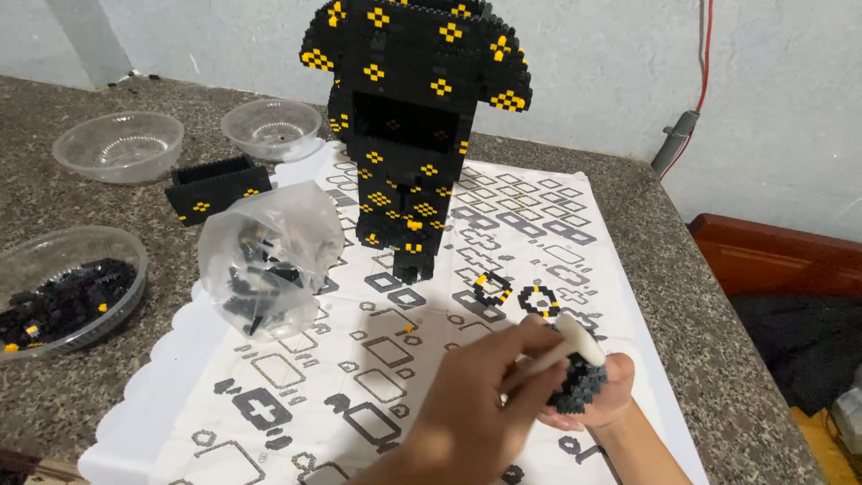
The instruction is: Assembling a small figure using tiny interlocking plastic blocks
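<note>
Holding a small cluster of black bricks (582, 382) in my right hand (597, 400), I have it cupped from below, fingers curled up around the lump near the front right edge of the tabletop (709, 296). My left hand (471, 409) comes in across from the left and lies over it, closed around a cream-coloured plastic tool (564, 346). The tool's long axis slants from my left fingers up and to the right, with its broad flat head sitting just above the cluster, touching it or nearly so; I cannot tell which. So both hands meet at one spot: the cluster directly under the tool head, the right hand beneath, the left beside and above.

Under my hands lies a white sheet with printed outlines (377, 377) that covers the middle of the tabletop. Just beyond the tool, two small black-and-yellow rings (516, 295) lie on the sheet side by side. Further left, a crumpled clear bag of black pieces (265, 260) rests on the sheet's left part, and at the left edge of the tabletop a clear bowl of loose black bricks (67, 292) stands.

Further back, in the middle, the tall black-and-yellow brick figure (409, 126) stands upright, well apart from my hands, straight ahead and slightly left. Left of it lies a black brick box section (215, 187), and toward the far left corner two empty clear bowls (193, 135).
</note>
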